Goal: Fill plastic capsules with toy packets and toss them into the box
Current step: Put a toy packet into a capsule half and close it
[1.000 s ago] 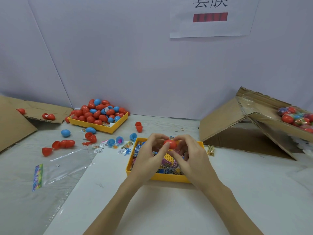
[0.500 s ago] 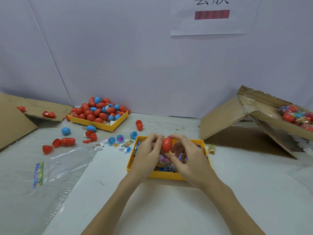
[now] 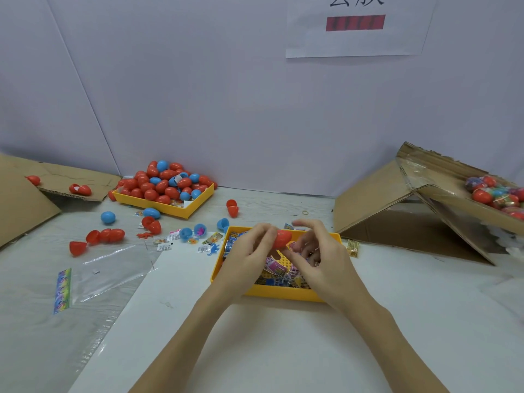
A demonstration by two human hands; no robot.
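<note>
Lying bare and white along the near edge of the tabletop [image 3: 283,350], giving open room for both forearms; crowding up toward the far edge.

Holding a closed red capsule [image 3: 282,239] over the yellow tray of toy packets [image 3: 279,295] at the tabletop's middle: left hand [image 3: 246,258] pinching one end between thumb and curled fingertips, right hand [image 3: 320,256] touching the other end from below with its thumb, its remaining fingers loosely spread and lifted. Staying close together, both wrists angling inward.

Sitting tilted at the right edge, the cardboard box [image 3: 442,194] showing filled capsules inside, one flap leaning down onto the tabletop beside the tray. Piling up near the far left, a second yellow tray [image 3: 170,209] heaped with red and blue capsules. Scattering between the two trays, loose capsule halves [image 3: 99,236] and small packets. Lying flat near the left edge, a clear plastic bag [image 3: 110,272], with folded cardboard [image 3: 22,205] at the left corner.
</note>
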